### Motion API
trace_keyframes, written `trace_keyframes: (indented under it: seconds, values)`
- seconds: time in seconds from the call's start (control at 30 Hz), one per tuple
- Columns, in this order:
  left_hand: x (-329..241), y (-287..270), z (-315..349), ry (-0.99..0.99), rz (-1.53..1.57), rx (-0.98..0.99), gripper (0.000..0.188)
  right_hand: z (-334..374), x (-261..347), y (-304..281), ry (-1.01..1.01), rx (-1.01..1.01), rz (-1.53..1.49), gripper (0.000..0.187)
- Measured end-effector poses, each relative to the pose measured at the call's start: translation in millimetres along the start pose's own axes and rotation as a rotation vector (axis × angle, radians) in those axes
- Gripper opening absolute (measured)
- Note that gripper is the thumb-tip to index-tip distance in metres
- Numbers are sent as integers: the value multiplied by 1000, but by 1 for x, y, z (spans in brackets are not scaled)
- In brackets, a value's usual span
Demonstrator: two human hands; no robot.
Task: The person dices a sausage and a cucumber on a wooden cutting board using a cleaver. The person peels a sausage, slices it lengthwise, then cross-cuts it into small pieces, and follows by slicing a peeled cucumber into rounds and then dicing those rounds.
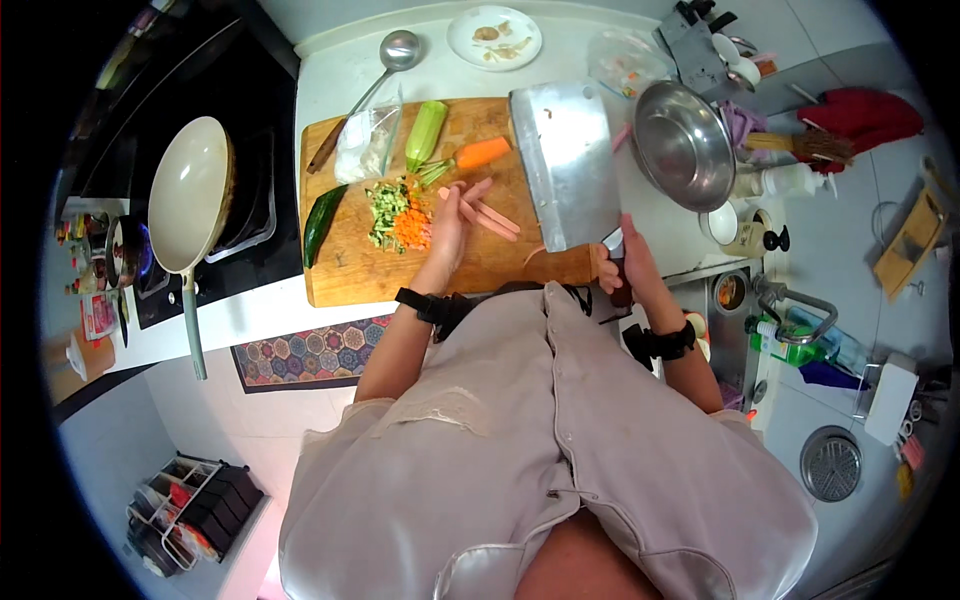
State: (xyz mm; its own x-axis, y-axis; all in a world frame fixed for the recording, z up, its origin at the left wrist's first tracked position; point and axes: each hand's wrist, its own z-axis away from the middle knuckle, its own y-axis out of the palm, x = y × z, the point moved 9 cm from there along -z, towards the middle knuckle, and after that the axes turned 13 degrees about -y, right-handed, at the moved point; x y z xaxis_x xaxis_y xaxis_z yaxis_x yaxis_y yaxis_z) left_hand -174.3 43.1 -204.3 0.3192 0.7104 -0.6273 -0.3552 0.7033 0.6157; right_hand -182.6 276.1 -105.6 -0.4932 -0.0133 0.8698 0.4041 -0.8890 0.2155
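My right hand [637, 265] is closed around the dark handle of a cleaver [568, 165]. Its broad, shiny blade is raised over the right end of a wooden cutting board [340, 280]. On the board, my left hand [452, 232] has its fingers closed on pink ham strips [492, 218]. Left of that hand lie diced orange carrot [411, 230] and a pile of diced green vegetable [386, 207]. Farther back are a piece of carrot [482, 152] and a pale green zucchini-like piece [427, 135]. A dark green cucumber piece [322, 222] rests near the left edge.
A plastic bag [368, 145] and a ladle [398, 52] overlap the board's far left corner. Behind stands a white plate [494, 38] with scraps. A steel bowl [684, 145] is right of the cleaver, near the sink faucet [808, 310]. At left, a frying pan [193, 195] sits on the stove.
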Motion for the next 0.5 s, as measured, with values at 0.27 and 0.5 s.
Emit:
trace_keyframes:
  seconds: [0.27,0.5]
  values:
    - [34,34,-17,-220,-464,-1,32,12,22,-25,-114,-154,-69,62]
    - [27,31,-18,-8,-524,51,10,24,10,-46,-85,-260,-129,63]
